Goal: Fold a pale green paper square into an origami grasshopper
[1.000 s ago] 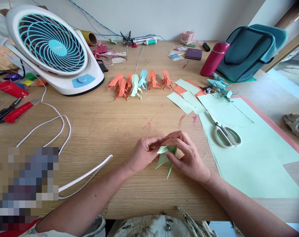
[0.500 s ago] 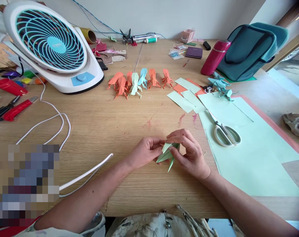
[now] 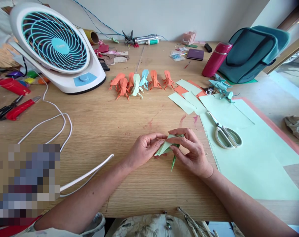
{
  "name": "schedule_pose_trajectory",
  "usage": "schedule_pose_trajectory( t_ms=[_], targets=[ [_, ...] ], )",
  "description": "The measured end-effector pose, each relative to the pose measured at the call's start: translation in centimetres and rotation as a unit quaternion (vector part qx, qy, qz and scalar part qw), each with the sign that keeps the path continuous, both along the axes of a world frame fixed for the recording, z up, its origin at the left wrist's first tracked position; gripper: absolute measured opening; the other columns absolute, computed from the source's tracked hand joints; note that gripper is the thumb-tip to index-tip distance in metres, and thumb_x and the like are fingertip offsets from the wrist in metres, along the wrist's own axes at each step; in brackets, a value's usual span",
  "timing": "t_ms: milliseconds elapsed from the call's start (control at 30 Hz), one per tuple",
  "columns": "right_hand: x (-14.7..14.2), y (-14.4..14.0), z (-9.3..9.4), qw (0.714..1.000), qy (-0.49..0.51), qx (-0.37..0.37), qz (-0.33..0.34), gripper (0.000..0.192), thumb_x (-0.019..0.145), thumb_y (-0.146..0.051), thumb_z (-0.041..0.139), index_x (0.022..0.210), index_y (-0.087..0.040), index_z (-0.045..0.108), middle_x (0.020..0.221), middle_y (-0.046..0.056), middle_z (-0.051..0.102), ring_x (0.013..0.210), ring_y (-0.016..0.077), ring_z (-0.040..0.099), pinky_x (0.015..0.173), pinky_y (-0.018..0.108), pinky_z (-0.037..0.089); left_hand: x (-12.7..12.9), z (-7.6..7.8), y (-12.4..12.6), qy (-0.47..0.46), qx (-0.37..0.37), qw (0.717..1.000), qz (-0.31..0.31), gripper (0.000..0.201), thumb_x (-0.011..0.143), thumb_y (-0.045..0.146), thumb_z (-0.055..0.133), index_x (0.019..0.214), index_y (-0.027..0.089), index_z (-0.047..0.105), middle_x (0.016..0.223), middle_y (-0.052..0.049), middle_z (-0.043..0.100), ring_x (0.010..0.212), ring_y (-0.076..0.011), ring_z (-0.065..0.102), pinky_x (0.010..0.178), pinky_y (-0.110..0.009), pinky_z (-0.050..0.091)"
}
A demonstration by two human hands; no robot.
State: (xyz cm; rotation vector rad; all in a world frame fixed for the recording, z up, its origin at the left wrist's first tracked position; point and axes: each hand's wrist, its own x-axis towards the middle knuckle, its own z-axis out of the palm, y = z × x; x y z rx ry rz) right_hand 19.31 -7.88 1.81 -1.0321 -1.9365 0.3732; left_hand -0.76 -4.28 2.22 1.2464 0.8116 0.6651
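A partly folded piece of light green origami paper (image 3: 163, 148) is held between both hands above the near middle of the table. My left hand (image 3: 147, 147) pinches its left side with thumb and fingers. My right hand (image 3: 192, 152) grips the upper right part, the thumb below and the fingers over the top. A narrow pointed flap hangs down beneath the right thumb. Fingers cover part of the folds. Beyond the hands stands a group of folded paper figures, among them orange ones (image 3: 154, 79), a pale green one (image 3: 136, 85) and a blue one (image 3: 144, 79).
White-handled scissors (image 3: 227, 135) lie on large green sheets (image 3: 258, 168) at right, near small cut papers (image 3: 181, 102) and teal folded figures (image 3: 220, 86). A pink bottle (image 3: 216, 60) and teal bag (image 3: 248, 56) stand behind. At left are a fan (image 3: 90, 74), white cable (image 3: 90, 172) and red-handled cutters (image 3: 22, 109).
The upper flap of the green paper now lies lower and flatter under the right fingers. Both hands keep their hold. The whole view has shifted slightly.
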Motion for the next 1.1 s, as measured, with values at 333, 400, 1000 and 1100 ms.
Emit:
schedule_pose_trajectory(
  t_ms=[333,400,1000,1100],
  targets=[
    [0.10,0.18,-0.33,1.000,-0.004,-0.002,-0.004,0.030,0.092,-0.010,0.060,0.113,-0.029,0.068,0.120,0.010,0.058,0.106,0.0239,0.060,0.085,0.044,0.053,-0.07,-0.31,-0.13,0.110,0.251,0.958,0.079,0.011,0.088,0.020,0.066,0.099,0.018,0.064,0.092,-0.002,0.071,0.080,-0.0125,0.067,0.066,-0.019,0.053],
    [0.00,0.27,-0.43,1.000,0.020,-0.005,-0.013,0.032,0.091,-0.009,0.060,0.116,-0.029,0.066,0.121,0.010,0.057,0.109,0.0237,0.060,0.088,0.044,0.054,-0.15,-0.44,-0.16,0.136,0.310,0.937,0.085,0.011,0.089,0.018,0.063,0.100,0.018,0.065,0.091,-0.001,0.071,0.076,-0.0111,0.065,0.064,-0.018,0.052],
    [-0.20,0.34,-0.43,0.998,0.036,-0.046,-0.018,0.023,0.092,-0.013,0.062,0.112,-0.024,0.059,0.101,0.006,0.061,0.092,0.0195,0.060,0.078,0.034,0.052,-0.82,-0.48,0.22,0.201,0.563,0.797,0.086,0.024,0.093,0.014,0.062,0.116,0.022,0.059,0.117,-0.008,0.057,0.107,-0.0187,0.064,0.093,-0.033,0.057],
    [-0.24,0.27,-0.50,0.998,0.029,-0.043,-0.017,0.024,0.091,-0.013,0.062,0.112,-0.024,0.060,0.101,0.006,0.060,0.091,0.0192,0.060,0.075,0.033,0.052,-0.87,-0.46,0.19,0.220,0.586,0.775,0.091,0.023,0.093,0.015,0.064,0.114,0.021,0.060,0.117,-0.008,0.055,0.094,-0.0151,0.065,0.086,-0.030,0.058]
  ],
)
